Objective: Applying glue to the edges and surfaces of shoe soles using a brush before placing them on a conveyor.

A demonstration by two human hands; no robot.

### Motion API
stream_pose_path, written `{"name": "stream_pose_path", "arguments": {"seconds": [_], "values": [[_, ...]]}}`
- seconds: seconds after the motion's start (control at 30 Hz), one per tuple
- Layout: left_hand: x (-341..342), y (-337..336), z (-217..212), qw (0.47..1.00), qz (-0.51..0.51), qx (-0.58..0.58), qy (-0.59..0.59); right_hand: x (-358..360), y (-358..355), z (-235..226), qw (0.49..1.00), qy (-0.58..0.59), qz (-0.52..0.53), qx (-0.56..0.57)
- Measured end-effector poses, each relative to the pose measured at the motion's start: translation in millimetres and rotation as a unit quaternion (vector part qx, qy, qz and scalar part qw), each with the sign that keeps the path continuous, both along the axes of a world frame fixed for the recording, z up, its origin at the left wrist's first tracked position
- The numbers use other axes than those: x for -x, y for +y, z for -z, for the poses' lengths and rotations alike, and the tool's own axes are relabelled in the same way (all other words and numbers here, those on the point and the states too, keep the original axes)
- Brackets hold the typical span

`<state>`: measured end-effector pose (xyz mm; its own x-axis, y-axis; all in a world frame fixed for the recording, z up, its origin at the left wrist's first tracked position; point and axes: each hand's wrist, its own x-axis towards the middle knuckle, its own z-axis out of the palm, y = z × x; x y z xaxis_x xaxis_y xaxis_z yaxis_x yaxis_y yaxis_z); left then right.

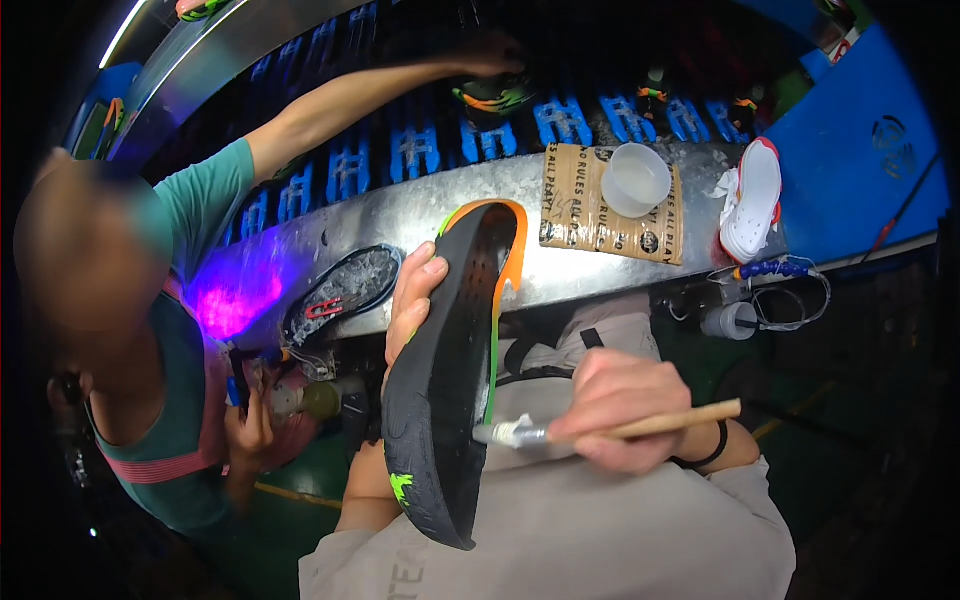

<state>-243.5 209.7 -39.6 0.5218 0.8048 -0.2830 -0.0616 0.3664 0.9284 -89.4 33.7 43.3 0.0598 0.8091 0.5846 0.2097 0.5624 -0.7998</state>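
Observation:
A black shoe sole (437,390), trimmed in orange and green, stands upright before my chest with its hollow inner side partly turned to the right. My left hand (412,297) grips it by its left side, fingers showing near the upper edge and the rest hidden behind. In my right hand (622,408) is a brush with a wooden handle (695,414) and a metal ferrule. The pale brush tip meets the sole's right rim, low down.
Along the metal bench edge (450,185) lie a dark sole (345,296), cardboard (572,222) under a white plastic cup (636,180), and a white-and-red shoe (752,200). Blue racks (415,150) line the conveyor beyond. A co-worker (190,400) at left reaches across it. A blue panel (860,150) stands right.

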Motion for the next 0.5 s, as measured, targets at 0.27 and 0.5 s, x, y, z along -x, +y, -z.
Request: {"name": "stream_pose_path", "arguments": {"seconds": [0.27, 0.5], "values": [[4.5, -15.8, -27.8, 0.991, 0.043, 0.123, 0.025, -47.1, 25.8, 19.8, 0.965, -0.129, 0.225, 0.045], [-5.9, -16.4, -53.5, 0.971, 0.051, 0.224, 0.066, -47.9, 30.5, 22.9, 0.966, -0.181, 0.183, 0.031]]}}
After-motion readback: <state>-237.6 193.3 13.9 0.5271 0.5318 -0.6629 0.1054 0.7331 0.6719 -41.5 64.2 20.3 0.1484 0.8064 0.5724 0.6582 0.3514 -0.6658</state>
